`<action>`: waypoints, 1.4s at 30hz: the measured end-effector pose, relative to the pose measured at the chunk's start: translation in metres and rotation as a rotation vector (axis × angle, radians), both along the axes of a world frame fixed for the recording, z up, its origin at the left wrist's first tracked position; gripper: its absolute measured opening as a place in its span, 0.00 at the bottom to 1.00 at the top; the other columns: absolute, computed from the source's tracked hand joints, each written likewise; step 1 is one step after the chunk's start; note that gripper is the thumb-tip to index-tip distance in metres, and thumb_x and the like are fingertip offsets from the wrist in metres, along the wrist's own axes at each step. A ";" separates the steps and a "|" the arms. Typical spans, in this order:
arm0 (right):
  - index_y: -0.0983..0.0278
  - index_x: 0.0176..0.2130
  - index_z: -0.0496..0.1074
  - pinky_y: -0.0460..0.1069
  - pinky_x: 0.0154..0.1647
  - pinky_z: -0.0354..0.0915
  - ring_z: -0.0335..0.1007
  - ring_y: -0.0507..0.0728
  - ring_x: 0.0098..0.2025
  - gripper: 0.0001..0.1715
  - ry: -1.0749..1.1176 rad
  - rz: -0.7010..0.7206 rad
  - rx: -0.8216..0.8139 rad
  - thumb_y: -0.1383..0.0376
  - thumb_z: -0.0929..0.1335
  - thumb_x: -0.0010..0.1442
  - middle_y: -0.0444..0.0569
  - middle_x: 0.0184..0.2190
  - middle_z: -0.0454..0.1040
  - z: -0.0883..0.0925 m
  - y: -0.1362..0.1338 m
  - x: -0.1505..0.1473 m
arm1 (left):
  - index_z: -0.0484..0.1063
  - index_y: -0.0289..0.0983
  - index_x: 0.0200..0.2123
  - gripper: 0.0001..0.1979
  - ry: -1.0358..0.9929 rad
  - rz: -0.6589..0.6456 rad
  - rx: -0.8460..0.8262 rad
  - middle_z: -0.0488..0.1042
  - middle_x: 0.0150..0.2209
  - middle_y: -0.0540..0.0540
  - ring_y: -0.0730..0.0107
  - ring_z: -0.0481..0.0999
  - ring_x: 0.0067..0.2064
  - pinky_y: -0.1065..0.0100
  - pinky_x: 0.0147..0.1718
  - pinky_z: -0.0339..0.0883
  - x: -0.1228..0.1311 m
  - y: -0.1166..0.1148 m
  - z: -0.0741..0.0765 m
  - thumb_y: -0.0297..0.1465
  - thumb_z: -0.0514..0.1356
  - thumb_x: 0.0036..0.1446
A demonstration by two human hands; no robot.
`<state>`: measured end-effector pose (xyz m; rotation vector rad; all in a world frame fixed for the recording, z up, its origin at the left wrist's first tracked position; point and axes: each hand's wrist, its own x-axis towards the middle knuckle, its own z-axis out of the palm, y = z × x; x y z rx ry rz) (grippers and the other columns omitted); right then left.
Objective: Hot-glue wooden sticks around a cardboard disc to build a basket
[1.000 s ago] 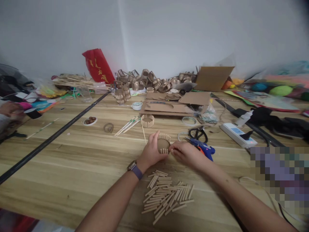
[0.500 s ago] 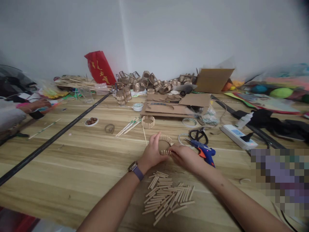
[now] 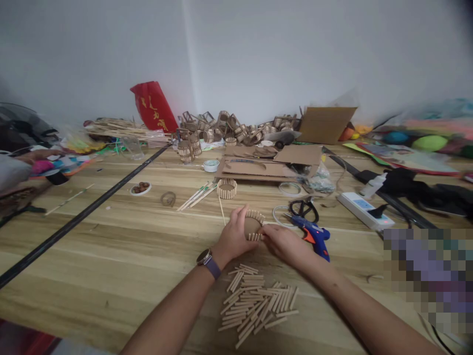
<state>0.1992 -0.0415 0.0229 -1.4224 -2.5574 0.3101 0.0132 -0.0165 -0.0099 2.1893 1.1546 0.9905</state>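
My left hand [image 3: 233, 235] is wrapped round a small round cardboard basket [image 3: 252, 225] ringed with short wooden sticks, held just above the table. My right hand [image 3: 284, 242] pinches the basket's near right rim, fingers pressed on a stick there. A heap of short cut sticks [image 3: 254, 301] lies on the wood in front of my arms. A blue glue gun [image 3: 312, 235] rests right of my right hand. A finished stick ring [image 3: 226, 188] stands farther back.
Black scissors [image 3: 303, 209], a white power strip [image 3: 365, 210], flat cardboard sheets [image 3: 264, 165] and a pile of stick baskets [image 3: 221, 128] sit behind. A black rail [image 3: 84, 203] crosses the table at left. Another person's arm [image 3: 15, 167] shows at far left.
My hands stay on the basket, which has turned slightly. The other person's hand at far left reached forward, then drew back.
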 end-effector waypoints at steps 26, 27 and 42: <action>0.66 0.37 0.68 0.51 0.37 0.64 0.71 0.59 0.36 0.11 0.053 0.023 0.003 0.68 0.58 0.64 0.54 0.33 0.74 -0.005 0.003 0.002 | 0.41 0.38 0.65 0.52 -0.003 -0.035 0.060 0.54 0.58 0.36 0.49 0.55 0.62 0.48 0.62 0.53 0.005 -0.001 0.002 0.30 0.69 0.43; 0.66 0.37 0.69 0.51 0.37 0.64 0.71 0.59 0.36 0.12 0.057 0.032 0.010 0.68 0.58 0.64 0.54 0.33 0.74 -0.004 0.002 0.001 | 0.41 0.38 0.65 0.51 -0.007 -0.034 0.071 0.54 0.58 0.36 0.49 0.55 0.62 0.48 0.62 0.53 0.005 -0.001 0.001 0.30 0.69 0.43; 0.59 0.16 0.64 0.52 0.20 0.53 0.69 0.63 0.21 0.28 -0.329 -0.708 0.052 0.45 0.64 0.57 0.56 0.17 0.70 0.038 -0.025 0.089 | 0.46 0.36 0.64 0.48 0.004 0.006 0.065 0.50 0.60 0.36 0.48 0.52 0.64 0.49 0.64 0.50 0.006 -0.003 0.005 0.26 0.65 0.41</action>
